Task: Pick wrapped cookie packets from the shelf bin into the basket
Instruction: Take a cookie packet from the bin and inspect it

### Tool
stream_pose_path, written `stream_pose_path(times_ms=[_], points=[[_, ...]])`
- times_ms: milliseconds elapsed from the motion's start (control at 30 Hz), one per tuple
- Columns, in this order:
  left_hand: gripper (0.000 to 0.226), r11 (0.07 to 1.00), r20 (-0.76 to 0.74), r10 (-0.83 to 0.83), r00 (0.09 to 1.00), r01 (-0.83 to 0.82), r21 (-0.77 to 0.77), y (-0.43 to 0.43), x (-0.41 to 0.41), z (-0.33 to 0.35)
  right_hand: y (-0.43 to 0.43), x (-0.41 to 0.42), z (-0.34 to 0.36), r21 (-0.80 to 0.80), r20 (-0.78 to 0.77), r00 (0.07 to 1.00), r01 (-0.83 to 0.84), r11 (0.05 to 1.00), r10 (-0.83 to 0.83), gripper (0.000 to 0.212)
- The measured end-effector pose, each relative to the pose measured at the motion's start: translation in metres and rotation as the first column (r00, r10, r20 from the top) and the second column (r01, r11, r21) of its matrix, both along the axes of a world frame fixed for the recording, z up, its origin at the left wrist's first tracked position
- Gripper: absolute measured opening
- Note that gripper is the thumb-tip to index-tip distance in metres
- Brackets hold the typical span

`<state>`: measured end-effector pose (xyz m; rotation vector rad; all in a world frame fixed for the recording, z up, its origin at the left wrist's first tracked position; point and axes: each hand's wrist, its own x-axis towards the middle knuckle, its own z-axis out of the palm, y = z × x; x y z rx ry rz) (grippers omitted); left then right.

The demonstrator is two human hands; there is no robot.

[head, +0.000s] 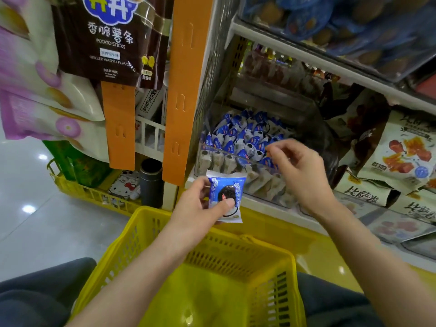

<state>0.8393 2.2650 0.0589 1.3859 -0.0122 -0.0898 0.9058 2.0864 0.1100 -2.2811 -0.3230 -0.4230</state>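
Head view: left hand (198, 206) is loosely pinching a packet (226, 197), risking dropping it beyond the basket (141, 217) below; right hand (299, 171) is hovering over the bin (205, 161), grip unclear.

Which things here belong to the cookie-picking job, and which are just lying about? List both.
Job:
- cookie packet, held in the left hand
- right hand, at the packets in the bin
- clear shelf bin
- yellow basket below

Lying about:
- potato sticks bag
- orange strip
- dark cylinder
- Hello Kitty item
- snack bags on the right
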Motion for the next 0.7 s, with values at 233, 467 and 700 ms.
stream_pose_path(times_ms=[233,467,700], points=[[0.025,0.997,-0.001,0.076,0.997,-0.076,-0.012,0.001,0.009,0.004,-0.026,0.076,0.004,-0.548,-0.250,0.961,-0.042,0.835,-0.115,0.023],[0.023,0.997,-0.005,0.071,0.997,-0.071,0.021,0.002,0.014,0.003,-0.025,0.089,-0.001,-0.567,-0.347,0.930,-0.107,0.817,-0.119,0.011],[0.012,0.994,-0.060,0.104,0.993,-0.101,0.043,0.002,0.016,0.004,-0.016,0.075,0.016,-0.481,-0.091,0.981,0.109,0.870,-0.173,0.012]])
